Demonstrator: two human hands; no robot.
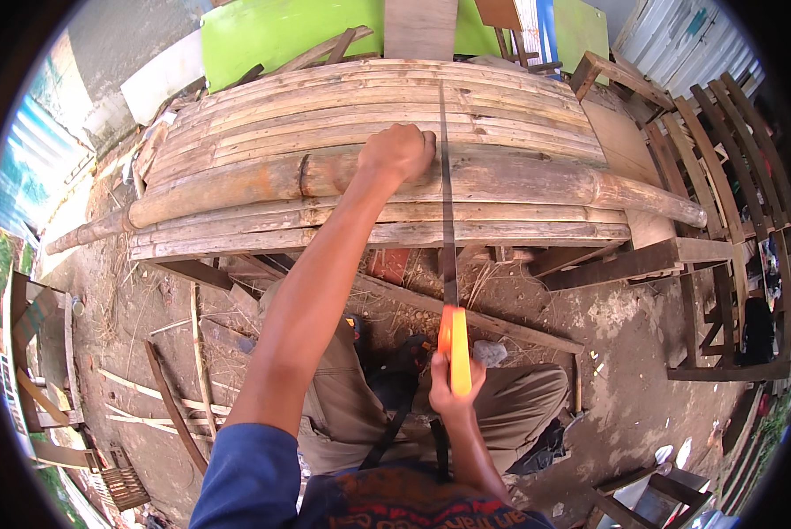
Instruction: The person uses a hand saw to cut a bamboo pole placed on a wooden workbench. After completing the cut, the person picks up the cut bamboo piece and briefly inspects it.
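A thick bamboo pole (237, 183) lies crosswise on a slatted bamboo bench (290, 132), its ends reaching past both sides. My left hand (397, 152) is closed over the pole's top near the middle, with its fingers curled and partly hidden. Just right of that fist, a hand saw (449, 234) points away from me, its long dark blade crossing the pole. The frame does not show how deep the blade sits. My right hand (456, 381) grips the saw's orange and yellow handle, low over my lap.
Wooden slatted furniture (722, 167) stands close on the right. Beneath the bench, a wooden plank (501, 328) slants across the dirt floor, and several bamboo strips (200, 353) lie at the left. Green boards (290, 35) lean behind the bench.
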